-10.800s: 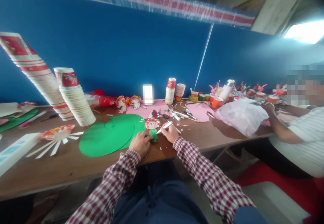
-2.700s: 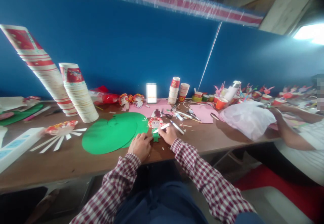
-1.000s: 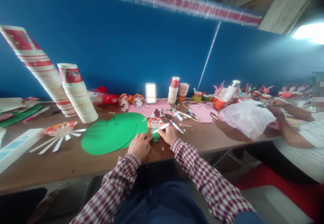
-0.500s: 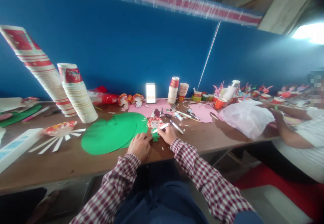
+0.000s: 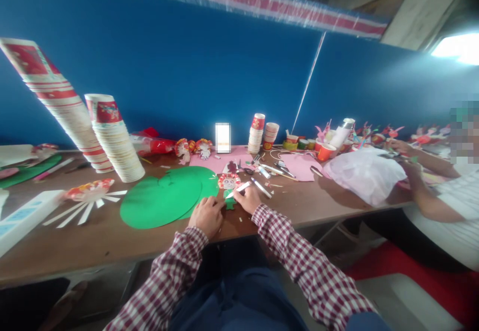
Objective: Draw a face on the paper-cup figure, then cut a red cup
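A small paper figure [image 5: 229, 203] lies on the table before me, with a drawn face, a red-and-white frill round its head and a green body. My right hand [image 5: 249, 197] is closed round a white marker pen [image 5: 242, 187], whose tip points down-left over the green body. At the figure's left edge, my left hand [image 5: 206, 216] rests with bent fingers, seemingly holding it down; the fingertips are partly hidden. Green paper sheets [image 5: 160, 201] lie just left of that hand. A second white marker [image 5: 262, 188] lies beyond my right hand.
Tall stacks of paper cups [image 5: 116, 141] stand left. A fringed paper piece [image 5: 90, 196] and a long white box [image 5: 30, 218] lie nearby. Behind are pink paper [image 5: 299, 165] and a lit phone-like screen [image 5: 223, 138]. A white plastic bag [image 5: 364, 173] sits before a co-worker [image 5: 445, 196] at right.
My hands, the marker and the paper figure look almost unmoved. At the right, the co-worker has shifted, and another of their hands now shows above the bag.
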Tool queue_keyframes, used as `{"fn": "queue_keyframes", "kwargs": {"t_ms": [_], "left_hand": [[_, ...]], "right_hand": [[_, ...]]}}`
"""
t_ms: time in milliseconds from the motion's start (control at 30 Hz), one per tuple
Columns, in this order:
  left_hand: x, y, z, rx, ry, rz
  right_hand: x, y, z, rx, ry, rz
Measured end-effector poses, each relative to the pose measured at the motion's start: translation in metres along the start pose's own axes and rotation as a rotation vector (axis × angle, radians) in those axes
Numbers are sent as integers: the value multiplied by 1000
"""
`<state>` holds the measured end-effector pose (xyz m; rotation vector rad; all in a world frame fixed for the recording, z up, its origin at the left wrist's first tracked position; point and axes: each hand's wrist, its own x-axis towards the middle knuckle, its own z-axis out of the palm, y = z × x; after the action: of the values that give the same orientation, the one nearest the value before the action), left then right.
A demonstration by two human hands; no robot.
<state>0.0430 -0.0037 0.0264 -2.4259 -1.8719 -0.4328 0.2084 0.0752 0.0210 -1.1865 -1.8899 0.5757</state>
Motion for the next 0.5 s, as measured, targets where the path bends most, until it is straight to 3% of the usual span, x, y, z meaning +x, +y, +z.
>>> {"fn": "queue_keyframes", "kwargs": {"t_ms": [500], "left_hand": [[0,-1,2,4,-1,-4]], "right_hand": [[0,-2,-1,42,0,0]]}}
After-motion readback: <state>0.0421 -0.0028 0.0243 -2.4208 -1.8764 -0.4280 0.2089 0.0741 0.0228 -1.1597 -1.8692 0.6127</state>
